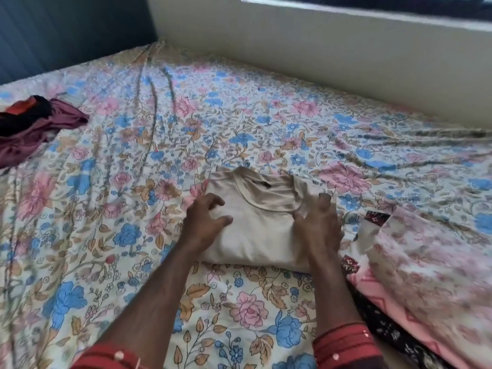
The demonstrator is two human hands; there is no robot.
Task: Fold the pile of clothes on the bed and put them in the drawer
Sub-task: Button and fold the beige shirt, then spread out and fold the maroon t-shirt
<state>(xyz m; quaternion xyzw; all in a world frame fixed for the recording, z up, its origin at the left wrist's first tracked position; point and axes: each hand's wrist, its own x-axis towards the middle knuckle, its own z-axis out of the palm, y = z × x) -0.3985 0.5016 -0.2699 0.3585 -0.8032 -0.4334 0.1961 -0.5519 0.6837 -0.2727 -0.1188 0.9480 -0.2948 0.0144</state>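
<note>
A beige T-shirt [255, 230] lies folded into a rectangle on the floral bedsheet [186, 115], collar facing away from me. My left hand [205, 222] rests on the shirt's left edge with its fingers spread and bent, holding nothing. My right hand [318, 225] presses flat on the shirt's right side, fingers pointing away from me. A heap of unfolded clothes [29, 126], maroon, black and orange, sits at the bed's far left. No drawer is in view.
Folded pink-and-white floral cloth [431, 262] lies to the right of the shirt, on top of a black flowered garment [386, 331]. A cream wall [292, 41] under a window runs along the bed's far side. A dark headboard [66, 27] stands at the back left.
</note>
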